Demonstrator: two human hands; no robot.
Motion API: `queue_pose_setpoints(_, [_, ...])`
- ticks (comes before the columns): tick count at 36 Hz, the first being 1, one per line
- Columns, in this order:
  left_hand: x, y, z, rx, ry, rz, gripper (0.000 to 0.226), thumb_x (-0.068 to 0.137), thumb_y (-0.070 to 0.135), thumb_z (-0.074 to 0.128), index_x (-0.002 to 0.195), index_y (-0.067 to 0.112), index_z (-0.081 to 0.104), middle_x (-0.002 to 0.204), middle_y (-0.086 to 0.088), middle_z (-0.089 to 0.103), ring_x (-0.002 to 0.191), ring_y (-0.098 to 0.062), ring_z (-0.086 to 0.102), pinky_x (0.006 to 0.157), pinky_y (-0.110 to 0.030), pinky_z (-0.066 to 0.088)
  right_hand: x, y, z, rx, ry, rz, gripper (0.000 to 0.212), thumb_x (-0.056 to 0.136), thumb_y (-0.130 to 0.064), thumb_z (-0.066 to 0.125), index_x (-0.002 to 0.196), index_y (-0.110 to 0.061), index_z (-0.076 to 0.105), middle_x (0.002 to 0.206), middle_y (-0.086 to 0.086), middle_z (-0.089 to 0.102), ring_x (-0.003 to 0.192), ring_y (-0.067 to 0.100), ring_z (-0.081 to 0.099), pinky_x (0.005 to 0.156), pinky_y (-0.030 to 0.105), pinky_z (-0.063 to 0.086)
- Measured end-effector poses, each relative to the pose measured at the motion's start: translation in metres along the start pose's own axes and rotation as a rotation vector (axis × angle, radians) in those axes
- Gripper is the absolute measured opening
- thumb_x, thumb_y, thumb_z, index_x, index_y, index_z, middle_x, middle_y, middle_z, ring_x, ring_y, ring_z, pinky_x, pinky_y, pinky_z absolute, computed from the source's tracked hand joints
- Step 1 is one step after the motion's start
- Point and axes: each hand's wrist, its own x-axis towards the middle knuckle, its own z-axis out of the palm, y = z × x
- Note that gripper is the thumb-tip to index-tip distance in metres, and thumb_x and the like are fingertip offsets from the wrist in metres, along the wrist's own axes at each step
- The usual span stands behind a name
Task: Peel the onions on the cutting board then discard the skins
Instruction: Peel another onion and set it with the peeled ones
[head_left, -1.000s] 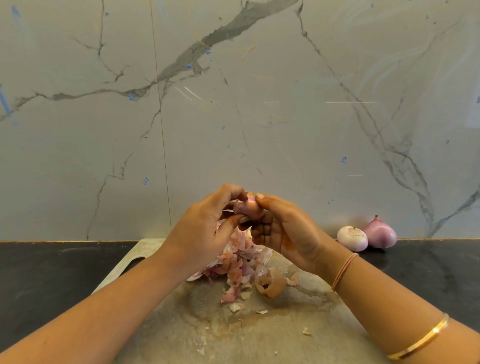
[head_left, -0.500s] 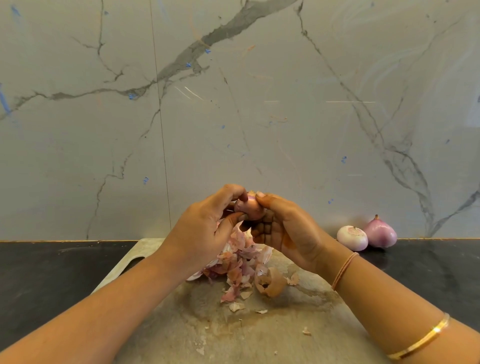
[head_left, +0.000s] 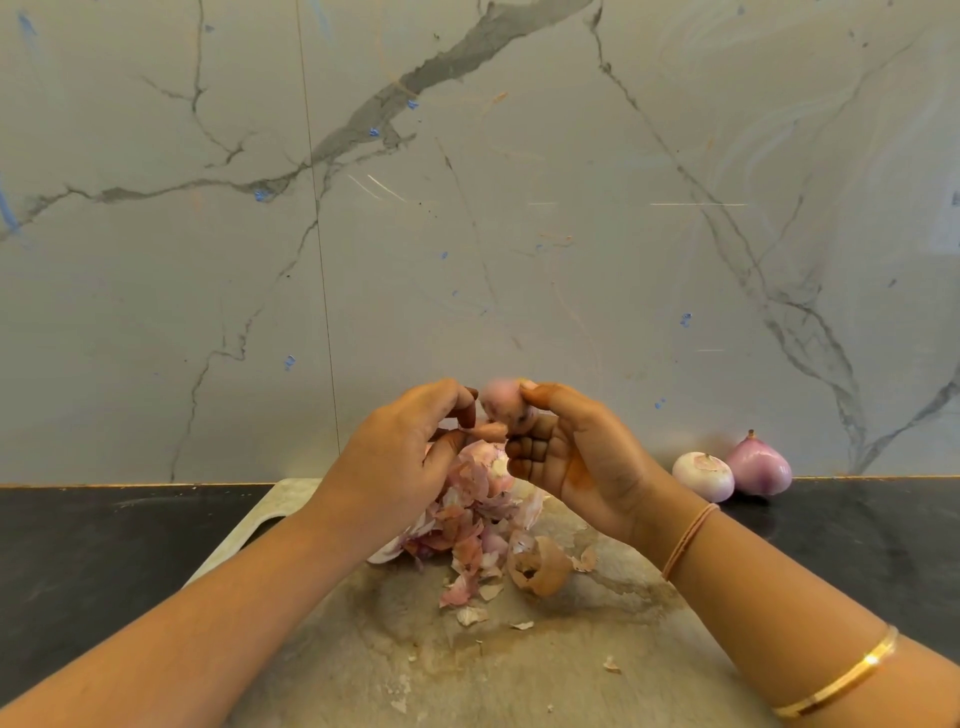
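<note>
Showed one stained cutting board (head_left: 519, 675) lying on one dark table (head_left: 104, 545). Wore one gold bangle (head_left: 836, 680) and one thin band (head_left: 688, 540) on the right forearm. Showed one heap of skins (head_left: 478, 519) mid-board, with one curled brown husk (head_left: 540, 571) at its near right edge and a few loose flakes nearer still. Held both hands close together above the heap: right hand (head_left: 582, 457) clamped on one onion (head_left: 501, 402) between thumb and curled fingers; left hand (head_left: 400, 467) pinching one pink strip of skin (head_left: 488, 431) just below that onion. Hid the heap's left part behind the left hand. Showed two more onions side by side on the table at far right, against the marble wall (head_left: 467, 234): one pale onion (head_left: 703, 476), one purple onion (head_left: 759, 464).
</note>
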Motion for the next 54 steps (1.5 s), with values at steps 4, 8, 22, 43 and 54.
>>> queue_pose_setpoints(4, [0.001,0.0,-0.001,0.021,0.011,-0.015,0.018,0.09,0.005,0.059,0.097,0.021,0.059,0.095,0.009,0.067,0.089,-0.003,0.06,0.074,-0.02,0.05,0.001,0.0,0.0,0.067,0.011,0.032,0.023,0.095,-0.022,0.052,0.105,-0.004,0.062,0.073,0.008,0.061,0.06,0.014,0.056,0.059,0.025,0.05])
queue_pose_setpoints(8, [0.0,0.001,-0.002,0.015,0.014,0.01,0.017,0.09,0.005,0.06,0.096,0.02,0.059,0.09,0.009,0.069,0.083,-0.006,0.064,0.071,-0.028,0.053,0.0,-0.002,-0.001,0.074,-0.017,0.039,0.018,0.093,-0.02,0.054,0.099,-0.008,0.066,0.085,0.01,0.059,0.065,0.015,0.053,0.06,0.025,0.047])
queue_pose_setpoints(22, [0.001,0.005,-0.003,0.009,0.05,0.012,0.025,0.09,0.002,0.058,0.086,0.025,0.048,0.073,-0.001,0.065,0.061,-0.015,0.058,0.057,-0.029,0.047,0.003,0.003,-0.001,-0.167,0.148,-0.027,0.02,0.095,-0.031,0.057,0.103,-0.013,0.061,0.077,0.003,0.059,0.058,0.011,0.046,0.053,0.022,0.042])
queue_pose_setpoints(43, [0.003,0.007,-0.005,-0.038,-0.036,-0.228,0.033,0.093,0.016,0.052,0.125,0.025,0.057,0.113,0.016,0.059,0.098,0.001,0.057,0.078,-0.011,0.048,0.001,0.003,-0.005,-0.351,0.0,-0.135,0.025,0.09,-0.015,0.064,0.113,-0.025,0.06,0.109,0.002,0.063,0.091,0.018,0.059,0.074,0.027,0.049])
queue_pose_setpoints(54, [0.004,0.013,-0.003,-0.47,0.028,-0.467,0.017,0.084,0.023,0.068,0.101,0.021,0.07,0.086,0.003,0.074,0.08,-0.012,0.071,0.076,-0.037,0.059,-0.004,0.006,0.002,-0.728,-0.067,-0.331,0.035,0.09,-0.009,0.066,0.114,-0.029,0.05,0.113,-0.009,0.059,0.094,0.016,0.065,0.084,0.028,0.057])
